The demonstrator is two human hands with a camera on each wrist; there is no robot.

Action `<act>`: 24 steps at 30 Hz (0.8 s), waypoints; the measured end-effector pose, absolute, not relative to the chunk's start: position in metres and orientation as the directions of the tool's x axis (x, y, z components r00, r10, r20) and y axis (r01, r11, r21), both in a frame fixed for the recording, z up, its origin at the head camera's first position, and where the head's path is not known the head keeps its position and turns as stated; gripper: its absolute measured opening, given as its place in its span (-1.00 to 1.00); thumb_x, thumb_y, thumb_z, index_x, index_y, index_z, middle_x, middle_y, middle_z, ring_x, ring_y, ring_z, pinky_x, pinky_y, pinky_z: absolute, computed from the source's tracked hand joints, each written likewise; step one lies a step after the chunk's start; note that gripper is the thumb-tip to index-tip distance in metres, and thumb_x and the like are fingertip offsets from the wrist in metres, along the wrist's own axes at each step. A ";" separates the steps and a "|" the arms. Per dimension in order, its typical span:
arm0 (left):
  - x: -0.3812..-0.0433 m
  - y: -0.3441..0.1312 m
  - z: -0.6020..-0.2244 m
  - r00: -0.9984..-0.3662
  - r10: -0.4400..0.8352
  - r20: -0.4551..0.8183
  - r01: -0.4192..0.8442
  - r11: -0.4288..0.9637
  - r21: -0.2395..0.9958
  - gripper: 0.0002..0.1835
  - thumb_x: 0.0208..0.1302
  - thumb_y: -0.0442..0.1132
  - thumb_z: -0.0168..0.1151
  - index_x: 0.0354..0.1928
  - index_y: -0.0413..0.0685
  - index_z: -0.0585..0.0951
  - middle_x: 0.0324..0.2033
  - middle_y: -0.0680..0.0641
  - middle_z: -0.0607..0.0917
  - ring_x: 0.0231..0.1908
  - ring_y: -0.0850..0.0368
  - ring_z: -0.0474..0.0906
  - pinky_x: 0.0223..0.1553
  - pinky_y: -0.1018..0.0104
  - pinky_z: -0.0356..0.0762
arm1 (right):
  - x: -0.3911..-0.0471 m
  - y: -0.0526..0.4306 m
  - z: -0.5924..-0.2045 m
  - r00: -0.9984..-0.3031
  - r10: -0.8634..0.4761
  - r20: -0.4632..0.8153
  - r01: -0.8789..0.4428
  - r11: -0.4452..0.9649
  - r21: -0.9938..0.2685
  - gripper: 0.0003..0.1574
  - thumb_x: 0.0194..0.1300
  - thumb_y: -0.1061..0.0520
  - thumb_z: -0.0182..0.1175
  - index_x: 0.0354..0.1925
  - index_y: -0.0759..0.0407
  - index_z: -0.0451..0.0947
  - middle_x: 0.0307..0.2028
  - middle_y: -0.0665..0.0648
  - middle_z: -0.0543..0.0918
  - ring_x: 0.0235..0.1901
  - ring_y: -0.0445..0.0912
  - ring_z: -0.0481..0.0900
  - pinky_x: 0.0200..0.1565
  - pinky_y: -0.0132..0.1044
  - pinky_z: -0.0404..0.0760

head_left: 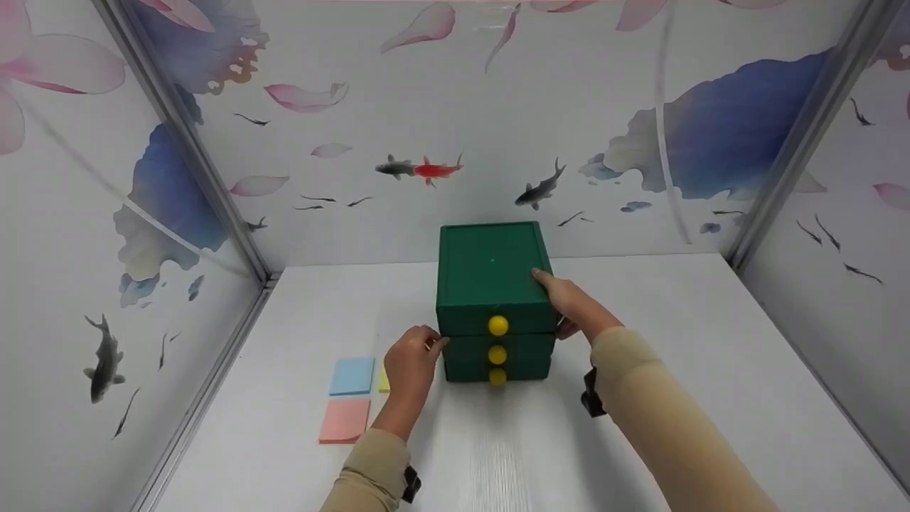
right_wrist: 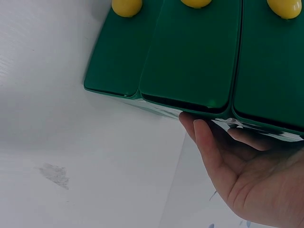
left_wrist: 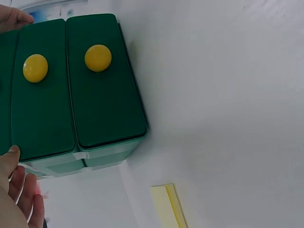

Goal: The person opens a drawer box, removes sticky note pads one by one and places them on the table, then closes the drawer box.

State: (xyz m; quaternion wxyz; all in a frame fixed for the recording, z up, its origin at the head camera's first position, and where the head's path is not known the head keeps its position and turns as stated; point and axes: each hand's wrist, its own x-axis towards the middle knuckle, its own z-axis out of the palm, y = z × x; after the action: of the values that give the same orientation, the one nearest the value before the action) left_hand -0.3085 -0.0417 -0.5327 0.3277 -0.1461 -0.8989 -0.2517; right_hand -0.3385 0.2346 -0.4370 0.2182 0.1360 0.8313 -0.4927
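A green box with three stacked drawers stands toward the back of the white table, its round yellow knobs facing me. My left hand grips its left side. In the left wrist view, the left thumb lies at the front edge of the middle drawer, with the other fingers bent beside the side wall. On the right, my right hand holds the box with its thumb on the top edge. Its fingers lie against the side wall in the right wrist view. All drawers look closed.
Left of the box lie a blue sticky-note pad, a pink pad and a yellow pad, the last partly behind my left hand in the head view. White panels printed with fish and petals enclose the table at the back and sides.
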 end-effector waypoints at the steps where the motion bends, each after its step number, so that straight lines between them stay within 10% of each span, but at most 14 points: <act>1: -0.309 -0.041 -0.534 -0.718 0.116 0.687 0.437 0.843 0.314 -0.82 0.10 -0.19 0.48 -0.49 -0.04 0.64 -0.60 0.05 0.58 -0.58 0.21 0.53 -0.56 0.40 0.48 | -0.338 0.235 -0.437 -0.868 0.009 -0.496 0.439 0.479 -0.760 0.14 0.39 -0.50 -0.39 0.43 0.42 0.03 0.12 0.57 0.42 -0.08 0.33 0.59 -0.05 0.11 0.58; 8: -0.310 -0.036 -0.537 -0.586 0.230 0.777 0.442 0.894 0.069 -0.72 0.14 -0.14 0.46 -0.56 -0.09 0.58 -0.69 -0.01 0.52 -0.68 0.15 0.48 -0.66 0.36 0.44 | -0.337 0.234 -0.437 -0.873 0.001 -0.487 0.428 0.477 -0.768 0.13 0.40 -0.50 -0.38 0.43 0.42 0.03 0.13 0.58 0.40 -0.03 0.34 0.56 -0.06 0.09 0.59; 24: -0.291 -0.002 -0.542 -0.620 0.393 0.679 0.479 0.875 -0.070 -0.61 0.21 0.05 0.36 -0.62 -0.03 0.58 -0.76 0.04 0.41 -0.72 0.16 0.35 -0.67 0.43 0.33 | -0.337 0.234 -0.436 -0.872 0.018 -0.489 0.439 0.472 -0.764 0.13 0.39 -0.50 -0.36 0.42 0.41 0.04 0.12 0.57 0.41 -0.05 0.33 0.57 -0.08 0.08 0.60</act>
State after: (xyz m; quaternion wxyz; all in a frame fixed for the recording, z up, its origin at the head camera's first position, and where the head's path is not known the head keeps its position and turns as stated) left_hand -0.2913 -0.0023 -0.5416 0.3618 -0.2427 -0.8982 -0.0589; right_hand -0.3366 0.2345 -0.4360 0.2125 0.1375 0.8312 -0.4950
